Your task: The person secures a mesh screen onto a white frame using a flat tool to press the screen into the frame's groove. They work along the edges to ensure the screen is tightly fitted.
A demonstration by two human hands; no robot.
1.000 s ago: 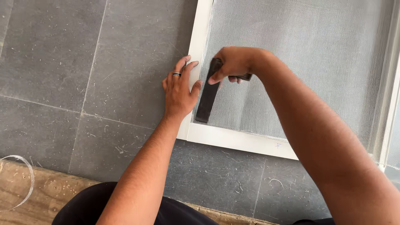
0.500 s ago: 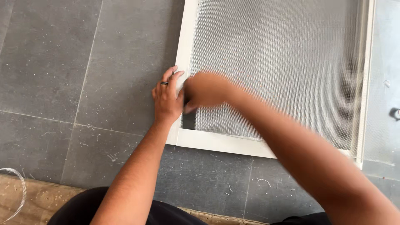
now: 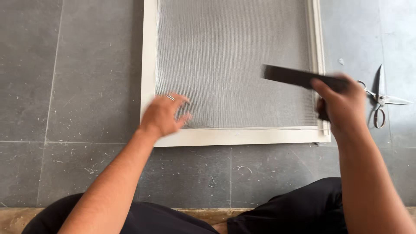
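Floor tiles (image 3: pixel 78 86), grey and dusty, carry a white-framed mesh screen (image 3: pixel 149 65) lying flat. Left hand (image 3: pixel 164 115), released with fingers spread, rests on the mesh near the frame's lower left corner, seemingly to steady it. Right hand (image 3: pixel 342 106) is clenched around a flat black tool (image 3: pixel 299 77) held over the right rail. Scissors (image 3: pixel 381 100) lie beside the frame, within reach. No packages or labels show.

One head-worn camera looks almost straight down from close above at the gray tile floor (image 3: pixel 78 86). The white screen frame (image 3: pixel 149 65) fills the upper middle; the person's knees and forearms enter from the bottom edge. There is no second view.
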